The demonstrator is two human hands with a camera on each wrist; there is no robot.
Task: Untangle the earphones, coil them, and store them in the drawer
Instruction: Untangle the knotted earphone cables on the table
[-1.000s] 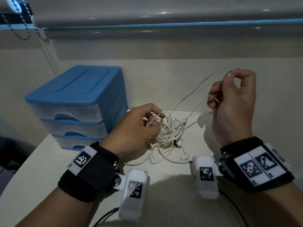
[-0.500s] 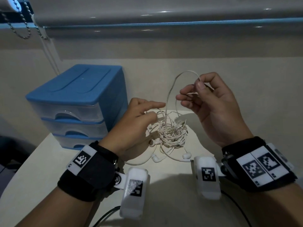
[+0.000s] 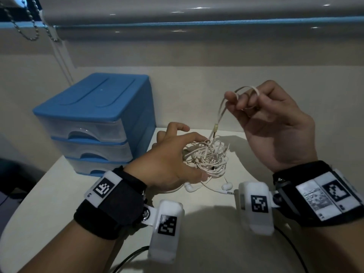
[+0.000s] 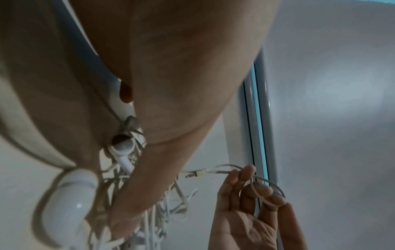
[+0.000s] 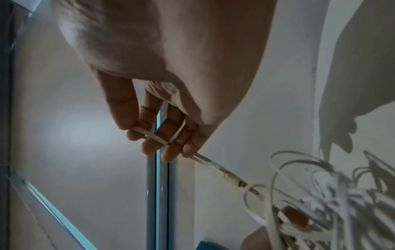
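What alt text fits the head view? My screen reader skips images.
A person's right hand lifts a loop of cable wound over its fingers from tangled white earphones on a pale table, while the left hand rests on the tangle. A blue three-drawer unit, drawers closed, stands to the left.

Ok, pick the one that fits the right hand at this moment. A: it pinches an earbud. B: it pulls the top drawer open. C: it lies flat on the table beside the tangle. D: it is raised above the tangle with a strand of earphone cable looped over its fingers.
D: the right hand is lifted above the tangled earphones, and a loop of cable crosses its fingers, as the right wrist view shows.
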